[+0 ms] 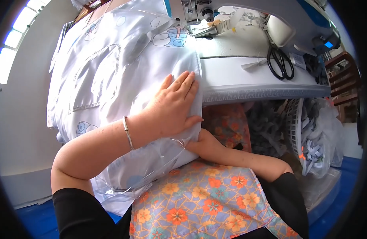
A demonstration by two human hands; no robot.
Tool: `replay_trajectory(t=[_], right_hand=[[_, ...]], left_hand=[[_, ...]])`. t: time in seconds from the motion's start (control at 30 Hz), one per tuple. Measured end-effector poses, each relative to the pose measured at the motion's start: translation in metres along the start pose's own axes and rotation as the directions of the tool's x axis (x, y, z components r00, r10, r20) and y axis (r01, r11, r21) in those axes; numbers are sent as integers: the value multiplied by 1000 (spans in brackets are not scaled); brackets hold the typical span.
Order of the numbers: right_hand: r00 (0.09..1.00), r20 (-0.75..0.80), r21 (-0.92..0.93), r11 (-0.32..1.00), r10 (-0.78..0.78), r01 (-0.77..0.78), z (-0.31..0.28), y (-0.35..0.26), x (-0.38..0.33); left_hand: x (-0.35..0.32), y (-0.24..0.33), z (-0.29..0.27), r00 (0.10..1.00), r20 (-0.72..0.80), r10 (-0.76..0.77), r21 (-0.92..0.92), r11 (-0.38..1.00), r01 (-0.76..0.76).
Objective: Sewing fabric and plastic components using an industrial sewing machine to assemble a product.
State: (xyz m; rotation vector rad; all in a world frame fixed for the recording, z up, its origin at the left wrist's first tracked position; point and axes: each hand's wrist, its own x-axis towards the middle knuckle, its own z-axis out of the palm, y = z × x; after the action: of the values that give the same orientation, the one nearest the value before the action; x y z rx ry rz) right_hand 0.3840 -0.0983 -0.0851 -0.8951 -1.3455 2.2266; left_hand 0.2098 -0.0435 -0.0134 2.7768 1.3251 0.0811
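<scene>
Left hand point(171, 103) flat, palm down, fingers nearly together, clamped on nothing; rests along the right border of the white cloth point(139, 73), seemingly to keep it smooth. Right hand mostly hidden beneath that border; cannot tell its grip. Cloth spreads leftward, reaching the sewing machine point(283, 12). Black scissors point(281, 59) lie on the table point(227, 77), right side, probably kept handy.

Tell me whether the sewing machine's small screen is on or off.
On: the screen on the sewing machine glows bright blue.
</scene>
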Motion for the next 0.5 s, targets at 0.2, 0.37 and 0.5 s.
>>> replay_trajectory(t=[0.2,0.37,0.5], right_hand=[[999,32,44,999,11,-12,-2,1,3],[999,-7,34,999,42,-42,-5,-5,13],[997,-72,249,968,39,-20,-12,-16,18]], left_hand=[[3,-7,-1,999,-22,43,-6,999,-43],[21,-36,0,989,-112,99,-56,993,-105],[43,-52,-4,986,-98,136,-48,989,-141]])
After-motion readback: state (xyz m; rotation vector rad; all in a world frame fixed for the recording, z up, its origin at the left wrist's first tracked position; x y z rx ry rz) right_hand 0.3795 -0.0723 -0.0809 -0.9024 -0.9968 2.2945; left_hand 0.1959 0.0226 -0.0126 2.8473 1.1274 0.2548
